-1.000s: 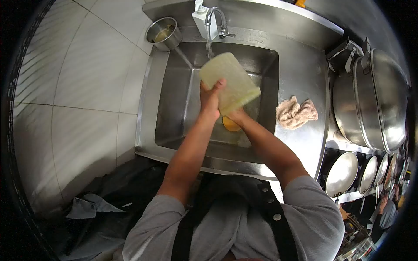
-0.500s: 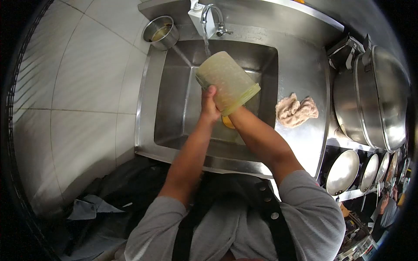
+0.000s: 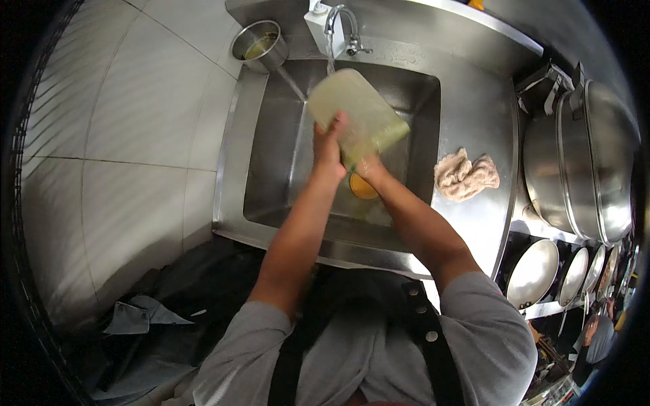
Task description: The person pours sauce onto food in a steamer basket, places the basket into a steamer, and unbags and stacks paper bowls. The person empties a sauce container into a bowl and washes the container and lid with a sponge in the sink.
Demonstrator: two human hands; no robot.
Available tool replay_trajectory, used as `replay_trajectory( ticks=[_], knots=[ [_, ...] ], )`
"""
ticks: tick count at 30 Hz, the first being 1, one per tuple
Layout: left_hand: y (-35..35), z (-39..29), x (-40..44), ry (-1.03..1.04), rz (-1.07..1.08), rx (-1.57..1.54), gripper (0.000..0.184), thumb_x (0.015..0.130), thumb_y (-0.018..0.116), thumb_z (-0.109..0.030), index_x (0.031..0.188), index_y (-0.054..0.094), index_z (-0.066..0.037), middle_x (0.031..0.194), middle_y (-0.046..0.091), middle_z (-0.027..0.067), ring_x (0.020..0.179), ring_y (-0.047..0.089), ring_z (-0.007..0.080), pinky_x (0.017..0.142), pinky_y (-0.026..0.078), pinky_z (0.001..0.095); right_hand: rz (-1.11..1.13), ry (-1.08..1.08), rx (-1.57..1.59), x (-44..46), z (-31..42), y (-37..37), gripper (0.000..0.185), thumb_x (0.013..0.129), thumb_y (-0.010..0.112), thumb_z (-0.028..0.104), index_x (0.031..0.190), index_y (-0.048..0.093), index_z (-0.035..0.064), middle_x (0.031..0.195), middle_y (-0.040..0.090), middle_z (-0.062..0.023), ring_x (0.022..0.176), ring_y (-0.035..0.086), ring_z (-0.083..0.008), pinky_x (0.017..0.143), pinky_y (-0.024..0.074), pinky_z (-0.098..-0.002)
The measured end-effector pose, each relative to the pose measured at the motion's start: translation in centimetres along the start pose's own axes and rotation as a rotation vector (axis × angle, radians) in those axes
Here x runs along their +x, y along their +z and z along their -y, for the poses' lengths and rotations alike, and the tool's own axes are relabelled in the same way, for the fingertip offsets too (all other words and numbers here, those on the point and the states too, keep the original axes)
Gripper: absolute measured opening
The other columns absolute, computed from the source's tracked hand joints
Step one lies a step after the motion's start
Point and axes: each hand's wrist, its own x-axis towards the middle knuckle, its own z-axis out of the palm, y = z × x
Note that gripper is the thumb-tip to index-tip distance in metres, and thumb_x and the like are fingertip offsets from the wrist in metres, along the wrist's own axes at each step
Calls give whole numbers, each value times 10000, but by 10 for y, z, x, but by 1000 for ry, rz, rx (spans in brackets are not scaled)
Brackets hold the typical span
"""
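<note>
Over the sink (image 3: 277, 203), a translucent pale-yellow plastic container (image 3: 355, 108) is tilted, with its rimmed mouth toward the lower right. My left hand (image 3: 330, 145) grips its left side, thumb on the wall. My right hand (image 3: 367, 164) reaches into or behind the mouth end; its fingers are hidden, so I cannot tell what they hold. Water runs from the faucet (image 3: 344, 27) close to the container's upper end. Below my hands, a round orange-yellow object (image 3: 363, 186) lies in the sink.
A steel pot (image 3: 261, 47) with some liquid stands at the sink's back left corner, near a white dispenser bottle (image 3: 323, 30). A crumpled beige cloth (image 3: 466, 176) lies on the right counter. Large steel pots (image 3: 575, 162) and several pans (image 3: 533, 274) are at far right.
The right hand has drawn back a little from the container, so its wrist shows at the mouth. More of the orange-yellow object is visible. The whole view has shifted slightly.
</note>
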Motion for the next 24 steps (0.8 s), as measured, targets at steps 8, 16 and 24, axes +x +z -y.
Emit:
replay_trajectory(
  ticks=[8, 16, 24],
  knots=[
    [-3, -3, 13, -92, 155, -174, 772, 700, 819, -375, 1286, 435, -50, 1154, 530, 89, 1057, 557, 238, 868, 517, 399, -11, 137, -185, -4, -11, -6, 560, 956, 503, 382, 1411, 407, 71, 1434, 418, -166, 1325, 385, -318, 1111, 285, -426],
    [14, 19, -5, 13, 98, 2, 805, 711, 793, -353, 1346, 389, -66, 1215, 508, 96, 1127, 522, 251, 943, 478, 434, 5, 4, -11, 9, -73, -17, 494, 1009, 406, 371, 1401, 411, 71, 1431, 420, -130, 1304, 404, -282, 1104, 303, -402],
    [-7, 45, -6, 74, 164, 73, 876, 742, 752, -447, 1410, 323, -78, 1288, 462, 105, 1200, 466, 268, 1027, 384, 441, 62, 72, 868, 26, -83, -14, 434, 1025, 386, 306, 1396, 422, 84, 1424, 439, -87, 1284, 427, -239, 1084, 343, -365]
  ],
)
